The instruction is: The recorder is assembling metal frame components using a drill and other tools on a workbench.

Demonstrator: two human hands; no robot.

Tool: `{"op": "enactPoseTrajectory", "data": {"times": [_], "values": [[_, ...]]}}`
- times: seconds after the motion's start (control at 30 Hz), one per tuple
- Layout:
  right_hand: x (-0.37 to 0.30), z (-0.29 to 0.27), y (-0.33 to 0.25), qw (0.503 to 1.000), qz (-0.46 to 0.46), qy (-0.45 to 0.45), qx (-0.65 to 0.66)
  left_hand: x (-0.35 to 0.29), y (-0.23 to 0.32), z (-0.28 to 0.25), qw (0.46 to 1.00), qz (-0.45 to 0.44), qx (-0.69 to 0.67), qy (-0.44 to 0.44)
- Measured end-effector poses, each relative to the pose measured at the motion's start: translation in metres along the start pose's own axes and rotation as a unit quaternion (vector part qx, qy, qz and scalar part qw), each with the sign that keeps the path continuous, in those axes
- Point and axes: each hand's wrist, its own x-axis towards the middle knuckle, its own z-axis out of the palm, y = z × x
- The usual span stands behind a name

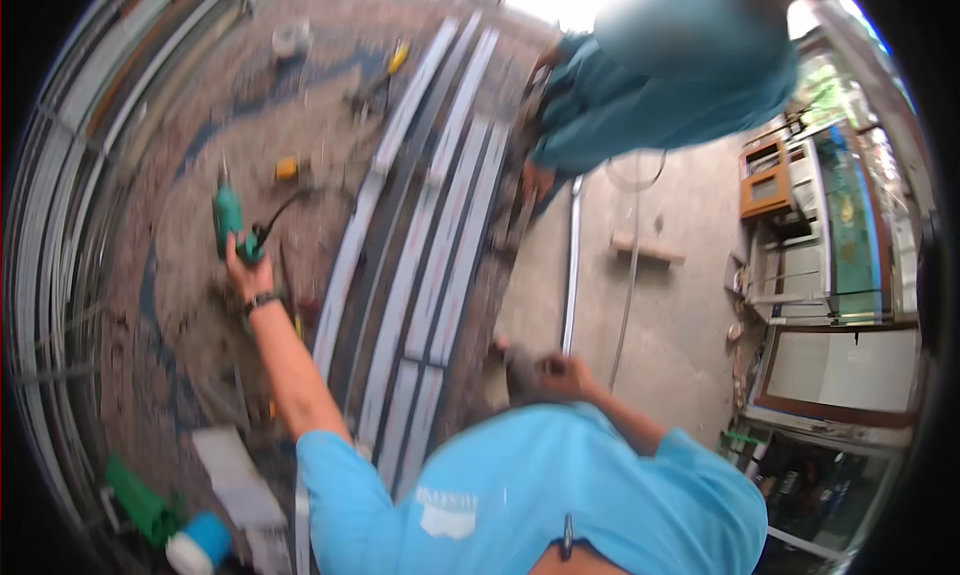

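Left hand (248, 273) — fingers wrapped round green power drill (228, 211); keep grip firm, cord (281, 210) clear of long profiles (445, 245). Right hand (568, 377) — fingers unclear, cannot tell.

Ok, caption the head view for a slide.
Left hand grips a green power drill, left of long pale strips.

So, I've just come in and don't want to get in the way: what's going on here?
The person's left hand grips a green drill, its tip pointing away from them, left of several long white strips. Their right hand is near their body; whether it holds anything is unclear. A co-worker in teal is beyond the strips, to the right.
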Motion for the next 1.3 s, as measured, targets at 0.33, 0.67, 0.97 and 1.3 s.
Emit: {"op": "enactPoseTrajectory", "data": {"times": [0.33,0.67,0.97,1.3], "values": [[0.142,-0.050,-0.065,0.840,-0.483,-0.092,-0.229,-0.344,0.108,0.062,0.893,0.040,0.355,-0.273],[0.193,-0.056,-0.061,0.787,-0.565,-0.090,-0.231,-0.445,-0.003,0.168,0.638,-0.043,0.714,-0.287],[0.210,-0.080,-0.063,0.793,-0.582,-0.074,-0.165,-0.433,-0.079,0.207,0.513,-0.039,0.771,-0.376],[0.233,-0.086,-0.064,0.790,-0.576,-0.067,-0.200,-0.423,-0.112,0.213,0.487,-0.051,0.767,-0.414]]}}
